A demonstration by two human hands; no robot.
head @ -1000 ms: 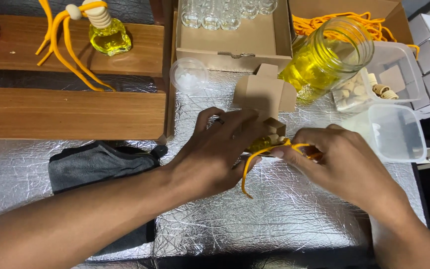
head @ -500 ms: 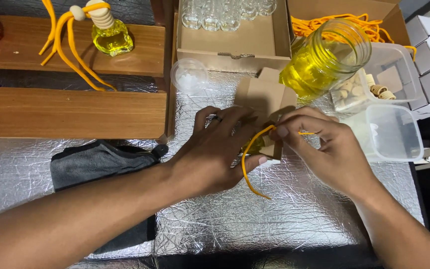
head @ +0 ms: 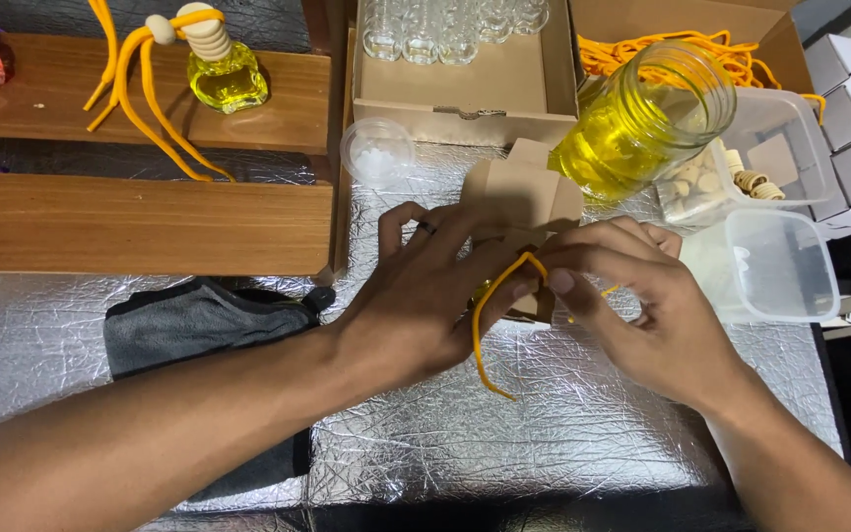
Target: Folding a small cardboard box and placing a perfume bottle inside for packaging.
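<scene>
Orange cord (head: 490, 310) runs between our two hands, over the foil (head: 563, 433) just in front of the small box (head: 524, 197); we pinch it with our left hand (head: 425, 296) and our right hand (head: 642, 305), fingertips meeting just below the box, so both hands are closed on the cord; one loop of it arches up between the thumbs and a loose end hangs down onto the foil toward us; whatever the cord is tied to lies hidden under our fingers, so we cannot tell its shape; a ring shows on one left finger.

Behind and right of the box stands a glass jar (head: 642, 128) of yellow liquid, tilted, touching a clear tub (head: 760, 148) of wooden caps; a second clear tub (head: 780, 266) lies right of the box, near our right hand; behind the box sits a carton (head: 465, 94) of empty glass bottles; a round lid (head: 378, 153) lies left of the box; further left a wooden shelf (head: 140, 227) carries a filled bottle (head: 224, 79) with its own cord; a grey cloth (head: 199, 325) lies left of the box, under our left forearm.
</scene>
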